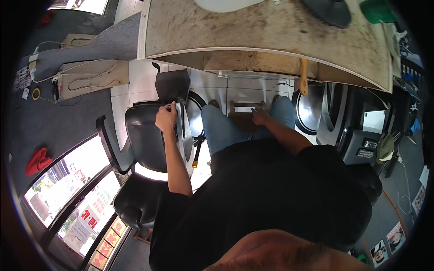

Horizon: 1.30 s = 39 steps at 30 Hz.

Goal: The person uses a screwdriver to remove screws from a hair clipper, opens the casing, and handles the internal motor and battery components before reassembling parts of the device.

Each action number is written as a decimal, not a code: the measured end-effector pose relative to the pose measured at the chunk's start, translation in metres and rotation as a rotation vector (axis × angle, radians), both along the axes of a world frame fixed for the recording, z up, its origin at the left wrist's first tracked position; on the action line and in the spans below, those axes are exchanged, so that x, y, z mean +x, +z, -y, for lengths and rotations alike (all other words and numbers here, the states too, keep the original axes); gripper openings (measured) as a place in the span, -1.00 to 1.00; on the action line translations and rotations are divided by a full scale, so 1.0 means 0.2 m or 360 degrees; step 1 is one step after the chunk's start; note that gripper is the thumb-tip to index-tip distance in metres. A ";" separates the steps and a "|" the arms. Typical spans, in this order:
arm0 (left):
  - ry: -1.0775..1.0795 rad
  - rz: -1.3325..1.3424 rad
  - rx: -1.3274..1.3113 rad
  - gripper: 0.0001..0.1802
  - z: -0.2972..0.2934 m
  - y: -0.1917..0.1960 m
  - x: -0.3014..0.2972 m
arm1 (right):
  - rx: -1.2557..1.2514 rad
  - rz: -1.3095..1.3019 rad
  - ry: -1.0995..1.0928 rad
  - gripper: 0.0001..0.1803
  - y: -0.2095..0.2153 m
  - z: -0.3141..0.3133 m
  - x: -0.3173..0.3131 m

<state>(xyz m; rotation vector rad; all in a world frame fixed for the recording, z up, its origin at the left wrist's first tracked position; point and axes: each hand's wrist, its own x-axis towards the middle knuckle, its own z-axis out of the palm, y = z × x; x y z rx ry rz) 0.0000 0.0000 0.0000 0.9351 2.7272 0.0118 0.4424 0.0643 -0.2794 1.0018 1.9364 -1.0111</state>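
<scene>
My left hand (166, 118) is curled over the near-side armrest (184, 131) of a black padded barber chair (143, 128), which stands to my left. My right hand (260, 117) rests between my knees with its fingers curled. It touches the edge of a brown, worn-looking surface (244, 121) there, and what its fingers close on is hidden. A black handle with a yellow tip (195, 156) sticks out by the chair, next to my left thigh.
A stained counter (253, 31) with an open shelf spans the front, and a wooden brush handle (304, 79) hangs over its edge. A dark brush (329, 11) lies on top. Another black chair (366, 144) stands right. A cardboard box (97, 79) and a red cloth (38, 161) are left.
</scene>
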 end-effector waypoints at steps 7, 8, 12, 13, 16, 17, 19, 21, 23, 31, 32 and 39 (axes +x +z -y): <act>0.0044 -0.0337 0.0322 -0.45 -0.02 -0.09 -0.03 | 0.0021 -0.0160 0.0113 -0.34 -0.15 -0.10 -0.18; 0.0028 -0.0374 0.0339 -0.45 0.00 -0.11 -0.02 | 0.0017 -0.0149 0.0183 -0.40 -0.18 -0.10 -0.15; 0.0042 -0.0346 0.0301 -0.44 0.01 -0.10 -0.01 | 0.0009 -0.0221 0.0364 -0.52 -0.15 -0.15 -0.16; 0.0036 -0.0342 0.0313 -0.44 0.00 -0.10 0.00 | -0.0009 -0.0277 0.0396 -0.53 -0.17 -0.17 -0.14; 0.0096 -0.0325 0.0288 -0.43 0.03 -0.08 -0.01 | -0.0131 -0.0273 0.0450 -0.50 -0.15 -0.22 -0.23; 0.0075 -0.0327 0.0290 -0.43 0.01 -0.09 -0.02 | -0.0242 -0.0188 0.0429 -0.46 -0.12 -0.24 -0.25; 0.0122 -0.0308 0.0263 -0.41 0.01 -0.06 0.00 | -0.0268 -0.0236 0.0389 -0.48 -0.26 -0.24 -0.22; 0.0139 -0.0299 0.0256 -0.40 0.01 -0.04 0.00 | -0.0324 -0.0344 0.0290 -0.51 -0.54 -0.24 -0.19; 0.0082 -0.0260 0.0251 -0.40 -0.06 -0.06 0.00 | -0.0352 -0.0411 0.0145 -0.54 -0.69 -0.26 -0.16; 0.0116 -0.0406 0.0287 -0.36 0.03 -0.07 0.00 | -0.0563 -0.0353 0.0561 -0.56 -0.39 -0.36 -0.23; 0.0106 -0.0466 0.0288 -0.35 0.02 -0.07 0.00 | -0.0548 -0.0628 0.0528 -0.56 -0.39 -0.34 -0.19; 0.0083 -0.0370 0.0434 -0.32 0.03 -0.09 0.01 | -0.0108 -0.1020 0.0144 -0.55 0.65 -0.47 -0.32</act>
